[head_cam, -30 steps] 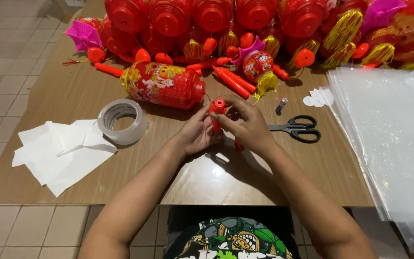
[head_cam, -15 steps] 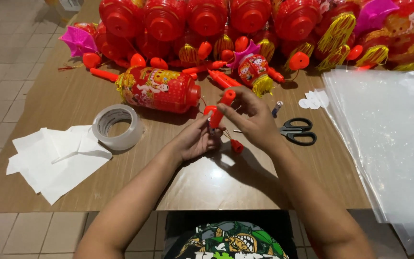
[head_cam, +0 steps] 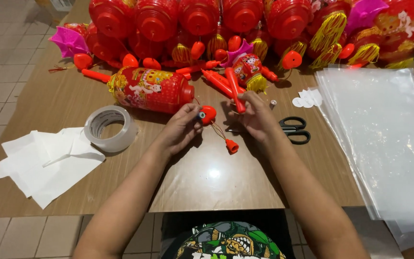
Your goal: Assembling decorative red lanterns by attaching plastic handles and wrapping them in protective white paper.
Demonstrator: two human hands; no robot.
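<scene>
Left hand point(head_cam: 180, 128) pinching small red plastic bulb point(head_cam: 208, 114) above wooden table point(head_cam: 207, 177). Right hand point(head_cam: 256, 115) gripping red stick handle point(head_cam: 234, 90), fingers closed around it. Thin wire hanging to red cone piece point(head_cam: 232, 146). Black scissors point(head_cam: 294, 130) just beside right hand; tape roll point(head_cam: 110, 128) left.

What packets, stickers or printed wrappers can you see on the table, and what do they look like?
Printed lantern: lying on its side beside the left hand, a red cylinder with gold and white pictures.
Small printed lantern: behind the right hand, red with colourful print and a yellow tassel.
Clear plastic bags: a flat see-through stack at the table's right edge, unprinted.
White stickers: small rounded pieces by the scissors.
</scene>
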